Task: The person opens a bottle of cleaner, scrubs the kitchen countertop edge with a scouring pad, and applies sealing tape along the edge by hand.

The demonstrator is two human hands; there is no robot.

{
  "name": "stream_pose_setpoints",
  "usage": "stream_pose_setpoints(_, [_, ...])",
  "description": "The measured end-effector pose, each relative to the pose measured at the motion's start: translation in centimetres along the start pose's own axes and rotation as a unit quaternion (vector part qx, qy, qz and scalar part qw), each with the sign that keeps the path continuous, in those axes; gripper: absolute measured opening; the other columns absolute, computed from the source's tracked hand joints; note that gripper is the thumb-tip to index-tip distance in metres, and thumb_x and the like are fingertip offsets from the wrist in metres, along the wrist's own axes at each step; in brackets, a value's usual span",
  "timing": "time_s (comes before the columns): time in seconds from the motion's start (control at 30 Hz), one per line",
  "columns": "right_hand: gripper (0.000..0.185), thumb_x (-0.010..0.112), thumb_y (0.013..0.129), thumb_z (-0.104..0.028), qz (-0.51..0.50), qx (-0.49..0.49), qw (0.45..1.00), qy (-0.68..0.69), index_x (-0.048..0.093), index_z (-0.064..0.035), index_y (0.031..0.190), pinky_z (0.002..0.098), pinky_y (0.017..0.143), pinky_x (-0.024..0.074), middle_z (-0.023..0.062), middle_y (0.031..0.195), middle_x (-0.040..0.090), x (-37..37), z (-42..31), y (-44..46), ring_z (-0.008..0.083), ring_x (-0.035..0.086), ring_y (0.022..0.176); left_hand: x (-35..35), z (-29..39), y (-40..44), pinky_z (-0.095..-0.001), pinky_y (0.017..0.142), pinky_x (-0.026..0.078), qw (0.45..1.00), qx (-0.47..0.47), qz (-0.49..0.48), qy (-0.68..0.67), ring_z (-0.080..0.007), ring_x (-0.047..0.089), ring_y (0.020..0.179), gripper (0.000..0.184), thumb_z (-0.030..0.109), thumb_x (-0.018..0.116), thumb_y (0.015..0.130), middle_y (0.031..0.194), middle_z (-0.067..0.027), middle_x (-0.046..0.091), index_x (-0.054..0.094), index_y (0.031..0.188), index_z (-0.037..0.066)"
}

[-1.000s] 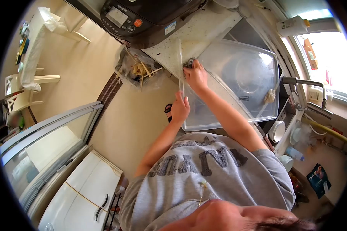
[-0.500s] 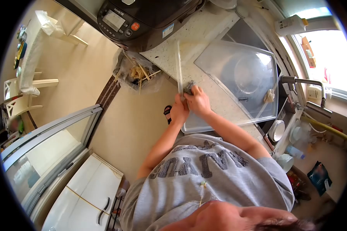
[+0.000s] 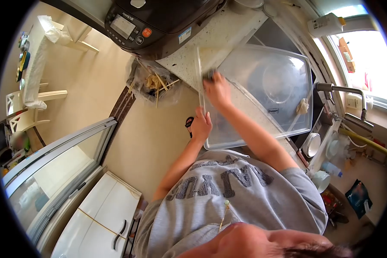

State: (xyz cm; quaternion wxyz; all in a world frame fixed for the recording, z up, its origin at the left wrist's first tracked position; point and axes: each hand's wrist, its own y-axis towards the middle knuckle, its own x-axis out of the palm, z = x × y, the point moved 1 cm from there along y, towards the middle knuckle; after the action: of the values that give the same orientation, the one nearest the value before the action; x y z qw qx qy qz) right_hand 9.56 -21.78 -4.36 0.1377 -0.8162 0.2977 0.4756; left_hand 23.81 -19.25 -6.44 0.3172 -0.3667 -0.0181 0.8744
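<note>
A large clear plastic lid or shallow tray (image 3: 256, 62) lies tilted across the counter corner, its left edge sticking out past the counter. My left hand (image 3: 201, 124) is closed around that left edge near my body. Farther up the same edge, my right hand (image 3: 218, 92) presses a grey steel wool scrubber (image 3: 209, 75) against the plastic. The fingers partly cover the scrubber. On the right part of the plastic sits a small crumpled beige piece (image 3: 302, 106), like a rag.
A dark rice cooker (image 3: 152, 30) stands on the speckled counter (image 3: 189, 56) ahead. Below the counter edge hangs a waste bag (image 3: 155, 84) with wooden sticks. At right are a faucet (image 3: 348, 90) and a white bottle (image 3: 326, 25); a white cabinet (image 3: 94, 215) stands behind left.
My right hand has slid the scrubber forward along the left edge, away from my left hand. My left hand stays on the edge, slightly lower.
</note>
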Motion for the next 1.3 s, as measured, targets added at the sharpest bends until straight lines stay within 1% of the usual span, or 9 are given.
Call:
stream_pose_setpoints(0.27, [0.011,0.063,0.076,-0.018,0.019,-0.027,0.998,0.044,0.071,-0.0225,0.082,0.0395,0.071,0.0470,0.0089,0.090,0.050,-0.8,0.6,6.9,0.0301,0.052,0.089,-0.6,0.5,3.3,-0.0452,0.062,0.047,0.995,-0.010,0.005,-0.102,-0.0387,0.060,0.074,0.037,0.026,0.055,0.085,0.079,-0.0228,0.061,0.040,0.109,0.003])
stream_pose_setpoints(0.6, [0.011,0.060,0.079,-0.020,-0.007,0.021,0.999,0.031,0.069,-0.0129,0.078,0.0404,0.072,0.0460,0.0113,0.093,0.050,-0.4,0.6,1.1,0.0319,0.051,0.092,-0.4,2.9,8.0,-0.0484,0.066,0.047,0.995,-0.077,0.064,-0.028,-0.0440,0.058,0.081,0.048,0.038,0.051,0.087,0.088,-0.0299,0.059,0.034,0.100,-0.005])
stream_pose_setpoints(0.67, [0.011,0.060,0.077,-0.017,-0.047,-0.101,0.992,-0.059,0.069,-0.0097,0.079,0.0407,0.072,0.0454,0.0120,0.095,0.051,-2.1,-0.9,3.1,0.0324,0.051,0.092,0.1,2.3,8.2,-0.0494,0.065,0.046,0.995,-0.087,0.054,-0.001,-0.0446,0.058,0.079,0.048,0.039,0.051,0.087,0.086,-0.0289,0.059,0.034,0.100,-0.005])
stream_pose_setpoints(0.8, [0.015,0.059,0.076,-0.017,-0.019,-0.086,0.996,0.025,0.065,-0.0031,0.076,0.0410,0.075,0.0451,0.0138,0.093,0.053,-1.7,0.1,6.2,0.0321,0.051,0.093,-0.1,2.2,8.2,-0.0519,0.064,0.046,0.992,-0.105,0.042,0.060,-0.0456,0.059,0.075,0.050,0.042,0.049,0.088,0.079,-0.0265,0.061,0.033,0.102,-0.004])
stream_pose_setpoints(0.87, [0.019,0.060,0.077,-0.020,-0.091,0.091,0.989,0.071,0.062,-0.0018,0.079,0.0413,0.076,0.0454,0.0145,0.099,0.055,-2.0,-0.6,3.5,0.0335,0.053,0.096,-0.4,2.1,7.9,-0.0519,0.063,0.046,0.995,-0.076,0.048,0.041,-0.0453,0.059,0.074,0.051,0.042,0.048,0.088,0.078,-0.0273,0.061,0.032,0.102,-0.005])
stream_pose_setpoints(0.97, [0.020,0.060,0.077,-0.021,-0.033,-0.162,0.986,-0.023,0.060,-0.0014,0.082,0.0425,0.075,0.0452,0.0151,0.099,0.055,-1.8,0.1,2.0,0.0349,0.054,0.092,-0.2,2.6,8.4,-0.0516,0.061,0.047,0.996,-0.067,0.044,0.027,-0.0446,0.059,0.072,0.051,0.042,0.046,0.089,0.078,-0.0282,0.060,0.032,0.102,-0.005])
stream_pose_setpoints(1.13, [0.020,0.059,0.077,-0.020,-0.021,-0.086,0.996,-0.011,0.059,-0.0004,0.081,0.0433,0.074,0.0453,0.0148,0.097,0.054,-1.3,-0.3,7.2,0.0356,0.054,0.090,-0.2,2.1,7.9,-0.0511,0.060,0.047,0.993,-0.070,0.063,0.076,-0.0437,0.060,0.070,0.049,0.042,0.046,0.089,0.078,-0.0276,0.061,0.033,0.101,-0.004])
stream_pose_setpoints(1.2, [0.017,0.060,0.076,-0.019,-0.069,0.063,0.994,0.057,0.065,-0.0033,0.077,0.0413,0.074,0.0465,0.0136,0.098,0.054,-0.9,0.0,4.4,0.0327,0.053,0.093,0.0,1.9,8.2,-0.0497,0.058,0.048,0.995,-0.071,0.044,0.057,-0.0428,0.060,0.069,0.048,0.041,0.046,0.089,0.075,-0.0269,0.061,0.033,0.100,-0.004])
stream_pose_setpoints(1.3, [0.015,0.060,0.076,-0.019,-0.037,-0.173,0.984,-0.028,0.067,-0.0057,0.076,0.0406,0.073,0.0473,0.0128,0.097,0.054,-1.6,0.6,1.8,0.0311,0.052,0.094,0.1,2.3,8.2,-0.0494,0.058,0.049,0.996,-0.067,0.052,0.019,-0.0427,0.060,0.068,0.048,0.041,0.047,0.089,0.072,-0.0270,0.060,0.032,0.099,-0.004])
